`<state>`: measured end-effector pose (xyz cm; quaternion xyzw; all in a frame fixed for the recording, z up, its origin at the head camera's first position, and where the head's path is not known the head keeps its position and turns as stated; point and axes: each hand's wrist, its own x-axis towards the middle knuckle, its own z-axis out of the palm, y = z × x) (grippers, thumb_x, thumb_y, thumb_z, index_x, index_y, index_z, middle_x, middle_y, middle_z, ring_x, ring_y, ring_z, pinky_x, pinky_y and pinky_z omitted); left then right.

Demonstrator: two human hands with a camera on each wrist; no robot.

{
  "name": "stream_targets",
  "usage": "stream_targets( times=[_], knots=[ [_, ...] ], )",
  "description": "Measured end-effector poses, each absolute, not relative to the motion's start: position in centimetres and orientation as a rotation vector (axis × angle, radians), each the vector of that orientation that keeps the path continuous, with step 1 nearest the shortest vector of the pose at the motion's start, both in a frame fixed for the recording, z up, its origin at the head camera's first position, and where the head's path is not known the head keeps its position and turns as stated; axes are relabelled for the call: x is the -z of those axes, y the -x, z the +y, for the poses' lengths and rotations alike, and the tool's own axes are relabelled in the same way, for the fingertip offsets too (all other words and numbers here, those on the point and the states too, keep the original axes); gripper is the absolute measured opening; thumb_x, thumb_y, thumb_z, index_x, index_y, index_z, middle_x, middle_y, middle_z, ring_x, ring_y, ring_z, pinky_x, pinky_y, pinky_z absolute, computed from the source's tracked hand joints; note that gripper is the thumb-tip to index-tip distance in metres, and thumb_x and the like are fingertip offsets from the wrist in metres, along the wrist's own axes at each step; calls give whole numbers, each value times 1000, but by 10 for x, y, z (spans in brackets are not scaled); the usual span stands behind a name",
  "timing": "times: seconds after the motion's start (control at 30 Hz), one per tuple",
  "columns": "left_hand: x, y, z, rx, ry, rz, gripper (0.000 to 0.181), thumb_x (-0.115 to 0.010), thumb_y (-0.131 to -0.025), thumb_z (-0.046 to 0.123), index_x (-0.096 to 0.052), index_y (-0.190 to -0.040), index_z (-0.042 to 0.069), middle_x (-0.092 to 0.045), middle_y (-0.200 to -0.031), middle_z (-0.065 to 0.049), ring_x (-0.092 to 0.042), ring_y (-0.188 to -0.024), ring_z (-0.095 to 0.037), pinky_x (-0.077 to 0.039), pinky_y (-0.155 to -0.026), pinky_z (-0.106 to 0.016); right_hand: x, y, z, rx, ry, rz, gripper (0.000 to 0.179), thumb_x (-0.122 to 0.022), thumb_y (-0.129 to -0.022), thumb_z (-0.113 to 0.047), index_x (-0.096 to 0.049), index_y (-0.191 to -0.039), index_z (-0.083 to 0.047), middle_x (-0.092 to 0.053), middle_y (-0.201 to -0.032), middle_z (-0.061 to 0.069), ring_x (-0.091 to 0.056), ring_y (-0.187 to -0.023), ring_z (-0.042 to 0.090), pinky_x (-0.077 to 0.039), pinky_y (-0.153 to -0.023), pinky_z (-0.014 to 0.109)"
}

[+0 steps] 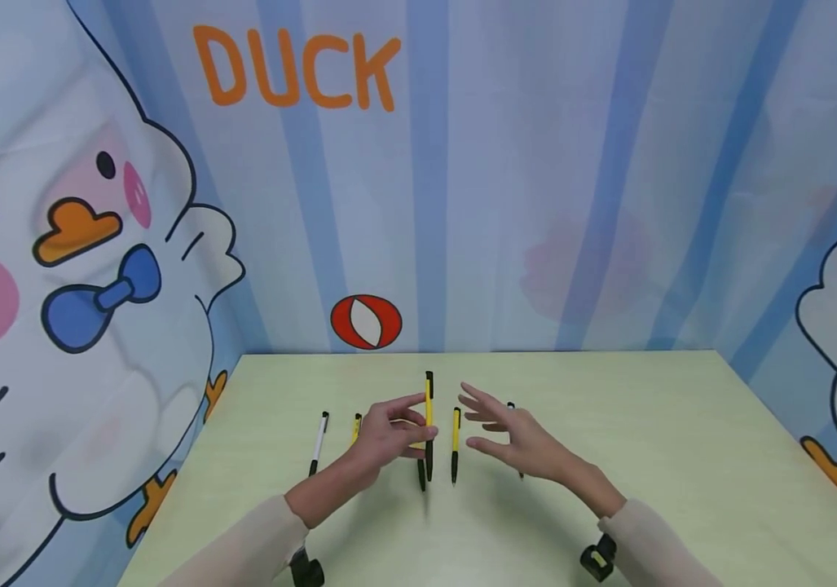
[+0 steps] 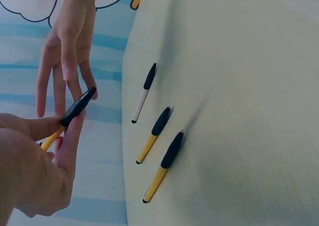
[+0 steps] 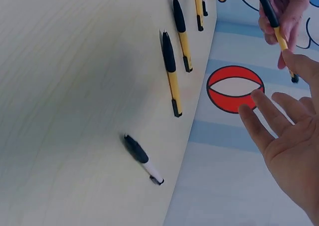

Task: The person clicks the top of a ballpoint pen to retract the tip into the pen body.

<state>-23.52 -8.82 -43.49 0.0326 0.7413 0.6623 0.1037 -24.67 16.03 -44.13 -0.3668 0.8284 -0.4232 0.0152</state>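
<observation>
Pale green bench (image 1: 609,456) | left hand (image 1: 389,436) pinches upright yellow pen (image 1: 429,408) | right hand (image 1: 521,440) spread wide beside it, empty | risk: loose pinch, pen drops onto yellow pen on the bench (image 1: 455,444) between hands.

The word "DUCK" (image 1: 297,69) stands in large orange capitals on the blue-striped backdrop (image 1: 535,163), far left of centre, to the right of the cartoon duck (image 1: 73,269); no other lettering or numbers can be read
</observation>
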Motion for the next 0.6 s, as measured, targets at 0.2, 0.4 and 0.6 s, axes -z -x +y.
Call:
stream_targets(
  times=[0.2, 0.4, 0.6],
  knots=[
    [436, 236, -100, -1923, 0, 2254, 61, -78, -89, 6, -56, -146, 8, -64, -102, -10, -73, -82, -11, -66, -80, -40, 441, 246, 176, 1306, 1145, 2630, 68, -65, -101, -17, -32, -160, -9, -46, -158, 18, -59, -133, 37, -54, -105, 54],
    [437, 236, -111, -1902, 40, 2300, 59, -78, -89, 5, -57, -145, 7, -65, -101, -11, -72, -79, -12, -66, -78, -41, 448, 247, 193, 1259, 1121, 2700, 63, -63, -103, -17, -35, -158, -5, -46, -157, 20, -57, -133, 41, -55, -103, 52],
    [445, 238, -122, -1873, 86, 2336, 59, -79, -88, 5, -59, -143, 5, -63, -99, -11, -70, -79, -15, -67, -73, -38, 453, 244, 210, 1251, 1078, 2737, 60, -61, -103, -17, -38, -156, -2, -49, -154, 23, -60, -130, 41, -56, -101, 52]
  ],
)
